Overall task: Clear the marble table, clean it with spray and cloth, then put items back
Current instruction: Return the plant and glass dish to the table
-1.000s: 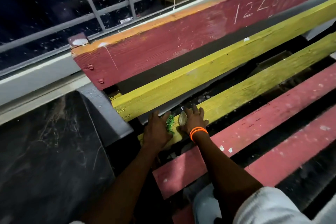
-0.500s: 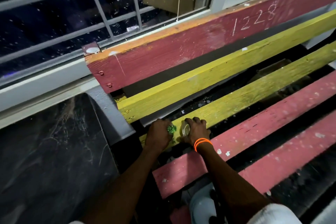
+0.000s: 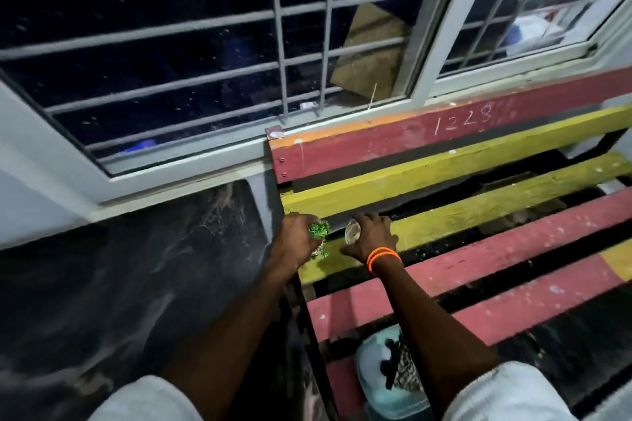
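Note:
The dark marble table [image 3: 119,284] fills the lower left, bare and streaked with dust. My left hand [image 3: 295,237] is closed around a small green artificial plant [image 3: 318,232] just above the left end of a yellow bench slat [image 3: 478,212]. Beside it my right hand [image 3: 371,237], with orange bands on the wrist, grips a small clear glass object [image 3: 353,231] over the same slat. The two hands are a few centimetres apart.
A red and yellow slatted wooden bench [image 3: 496,256] stands right of the table, its back against a barred window [image 3: 273,44]. A pale blue bottle with a dark patterned cloth [image 3: 393,372] sits on the bench's near slats.
Both hands have closed on their objects and lifted them slightly off the yellow slat. The camera has pulled back and tilted up, showing more of the window and the table.

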